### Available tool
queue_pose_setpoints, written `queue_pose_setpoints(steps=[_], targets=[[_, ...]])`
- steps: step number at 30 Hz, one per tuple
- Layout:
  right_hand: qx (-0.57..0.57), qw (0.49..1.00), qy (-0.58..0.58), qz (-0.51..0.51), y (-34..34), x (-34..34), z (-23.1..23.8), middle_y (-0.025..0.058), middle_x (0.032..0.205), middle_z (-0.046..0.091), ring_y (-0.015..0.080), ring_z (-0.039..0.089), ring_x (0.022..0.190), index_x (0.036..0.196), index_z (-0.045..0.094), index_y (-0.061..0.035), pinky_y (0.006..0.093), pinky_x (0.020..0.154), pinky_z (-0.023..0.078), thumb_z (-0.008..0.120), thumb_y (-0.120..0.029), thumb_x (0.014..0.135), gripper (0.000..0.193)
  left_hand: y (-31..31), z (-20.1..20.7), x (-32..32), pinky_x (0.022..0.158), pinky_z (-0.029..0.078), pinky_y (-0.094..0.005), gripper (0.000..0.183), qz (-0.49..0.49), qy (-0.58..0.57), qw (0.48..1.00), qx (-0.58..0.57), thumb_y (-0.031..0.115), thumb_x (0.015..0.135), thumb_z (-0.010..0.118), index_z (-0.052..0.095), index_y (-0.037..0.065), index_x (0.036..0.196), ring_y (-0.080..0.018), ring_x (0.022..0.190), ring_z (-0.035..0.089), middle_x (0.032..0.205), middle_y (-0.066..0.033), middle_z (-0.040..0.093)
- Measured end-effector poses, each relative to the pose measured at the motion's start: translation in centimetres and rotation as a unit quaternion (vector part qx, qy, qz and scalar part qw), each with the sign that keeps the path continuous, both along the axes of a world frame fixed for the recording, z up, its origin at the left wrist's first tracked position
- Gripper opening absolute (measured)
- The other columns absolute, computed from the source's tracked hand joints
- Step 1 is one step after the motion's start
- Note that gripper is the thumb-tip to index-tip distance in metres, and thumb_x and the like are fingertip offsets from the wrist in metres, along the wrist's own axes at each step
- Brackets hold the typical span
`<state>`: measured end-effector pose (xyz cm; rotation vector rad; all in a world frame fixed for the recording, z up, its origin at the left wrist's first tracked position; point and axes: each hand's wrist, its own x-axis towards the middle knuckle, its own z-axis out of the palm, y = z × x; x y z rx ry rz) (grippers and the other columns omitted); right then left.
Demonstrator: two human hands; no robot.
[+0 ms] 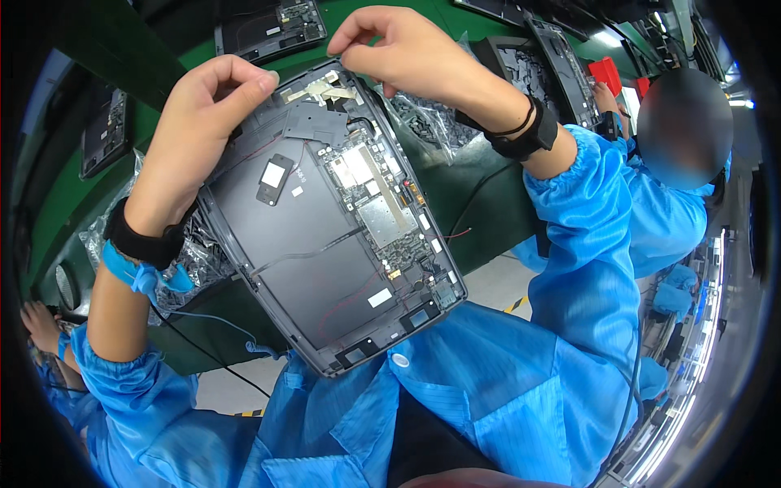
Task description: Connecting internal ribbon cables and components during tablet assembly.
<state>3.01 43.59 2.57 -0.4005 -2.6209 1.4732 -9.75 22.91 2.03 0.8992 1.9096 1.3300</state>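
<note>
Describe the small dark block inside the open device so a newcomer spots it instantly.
Find the large open device in the middle of the picture. Inside it, left of the circuit board, lies a small dark block. A white label covers its middle; the bigger grey plate above right has none.

A white lamp (607,38) shines beyond a green workbench (488,232) over pale floor (228,389).

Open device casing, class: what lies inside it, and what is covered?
Inside the casing: a circuit board, a dark cable, a white-labelled black part and a grey plate. Whatever the plate covers is hidden.
</note>
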Motion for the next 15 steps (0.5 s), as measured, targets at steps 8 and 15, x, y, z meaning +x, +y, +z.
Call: queue_pose_setpoints(steps=[8, 15], targets=[[0.145, 0.987, 0.06, 0.039, -0.2, -0.6, -1.3, 0.0088, 0.082, 0.069, 0.015, 0.066, 0.064, 0.093, 0.071, 0.0011, 0.0275, 0.056, 0.053, 0.068, -0.013, 0.077, 0.022, 0.1, -1.7, 1.0, 0.072, 0.045, -0.021, 0.019, -0.004, 0.059, 0.993, 0.102, 0.019, 0.092, 0.066, 0.065, -0.001, 0.093, -0.0049, 0.078, 0.056, 0.083, 0.001, 0.064], [0.03, 0.999, -0.002, -0.019, -1.5, 0.1, 0.3, 0.0156, 0.081, 0.07, 0.0242, 0.069, 0.071, 0.093, 0.072, 0.0018, 0.0331, 0.067, 0.054, 0.065, -0.008, 0.074, 0.022, 0.1, -1.9, 1.1, 0.068, 0.045, -0.0209, 0.017, 0.021, 0.064, 0.99, 0.124, 0.017, 0.09, 0.068, 0.067, -0.001, 0.091, -0.0043, 0.073, 0.055, 0.079, 0.0013, 0.063]])
